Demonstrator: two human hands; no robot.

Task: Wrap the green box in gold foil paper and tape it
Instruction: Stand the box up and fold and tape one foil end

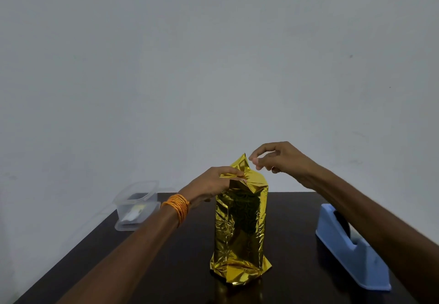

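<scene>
The box stands upright on the dark table, fully covered in crinkled gold foil (pixel 240 223); no green shows. At its top the foil is folded in, with one pointed flap (pixel 241 162) sticking up. My left hand (pixel 209 185), orange threads around its wrist, pinches a folded flap at the top left edge. My right hand (pixel 280 158) is just right of the pointed flap with its fingers curled and thumb and fingertips close together. Whether a piece of clear tape is between them cannot be told.
A light blue tape dispenser (pixel 342 244) sits on the table (pixel 166 268) to the right, under my right forearm. A clear plastic container (pixel 136 205) with something pale inside stands at the far left corner. A plain wall rises behind the table.
</scene>
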